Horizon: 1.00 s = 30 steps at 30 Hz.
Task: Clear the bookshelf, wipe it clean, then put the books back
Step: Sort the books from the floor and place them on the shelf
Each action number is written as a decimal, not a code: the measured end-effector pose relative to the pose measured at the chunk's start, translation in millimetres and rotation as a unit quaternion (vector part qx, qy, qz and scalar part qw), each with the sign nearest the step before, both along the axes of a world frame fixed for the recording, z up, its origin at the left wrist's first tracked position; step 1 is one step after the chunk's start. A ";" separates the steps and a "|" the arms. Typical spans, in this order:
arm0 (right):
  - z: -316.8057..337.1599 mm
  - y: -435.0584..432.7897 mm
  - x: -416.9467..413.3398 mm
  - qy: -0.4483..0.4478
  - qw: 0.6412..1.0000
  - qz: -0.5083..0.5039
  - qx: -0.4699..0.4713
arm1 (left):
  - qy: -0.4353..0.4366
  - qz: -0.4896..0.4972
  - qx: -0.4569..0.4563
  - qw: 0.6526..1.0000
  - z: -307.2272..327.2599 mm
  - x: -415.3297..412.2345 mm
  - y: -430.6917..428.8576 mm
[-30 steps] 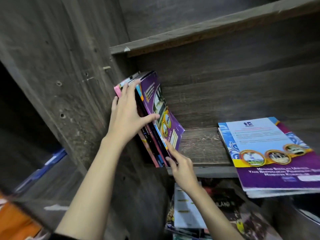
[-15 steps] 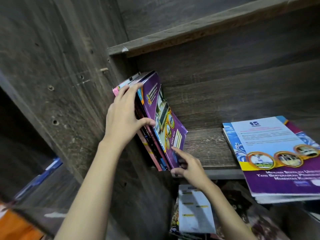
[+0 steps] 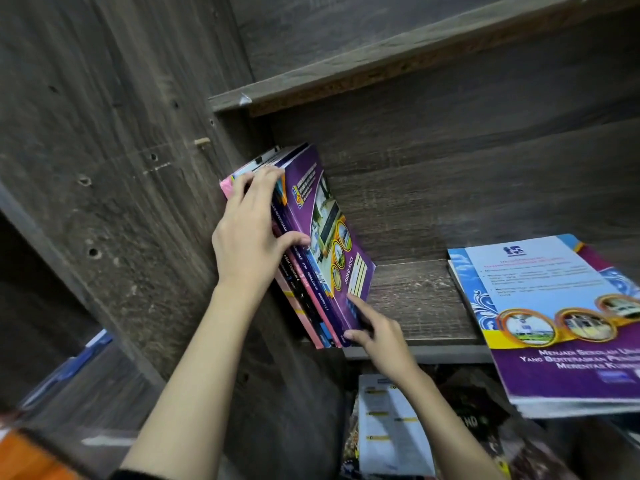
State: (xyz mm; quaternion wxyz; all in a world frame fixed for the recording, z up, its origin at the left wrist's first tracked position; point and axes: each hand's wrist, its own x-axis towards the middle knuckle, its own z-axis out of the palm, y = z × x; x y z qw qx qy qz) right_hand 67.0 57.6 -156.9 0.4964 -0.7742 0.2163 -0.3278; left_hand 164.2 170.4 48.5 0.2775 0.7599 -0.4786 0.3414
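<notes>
Several thin books [image 3: 322, 237] stand upright at the left end of a dark wooden shelf [image 3: 415, 299], leaning against the side panel; the outermost cover is purple. My left hand [image 3: 252, 237] grips the spines, fingers over the top edges and thumb on the purple cover's side. My right hand [image 3: 377, 330] touches the lower front corner of the stack with its index finger and thumb. A flat pile of purple-and-blue booklets [image 3: 554, 313] lies on the right of the same shelf, overhanging its front edge.
The shelf above [image 3: 381, 71] runs across the top. More books and papers [image 3: 391, 434] lie in the compartment below. The tall wooden side panel [image 3: 121, 168] stands on the left, with a blue object [image 3: 69, 368] and something orange [image 3: 31, 459] beyond it.
The standing stack has been pushed more upright against the side panel. My right hand has shifted from under the books to their lower front corner.
</notes>
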 end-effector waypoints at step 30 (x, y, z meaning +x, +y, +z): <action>93.0 -34.2 -187.6 0.311 0.842 -0.405 -0.172 | 0.216 -0.041 0.115 0.969 -91.5 -138.5 -56.7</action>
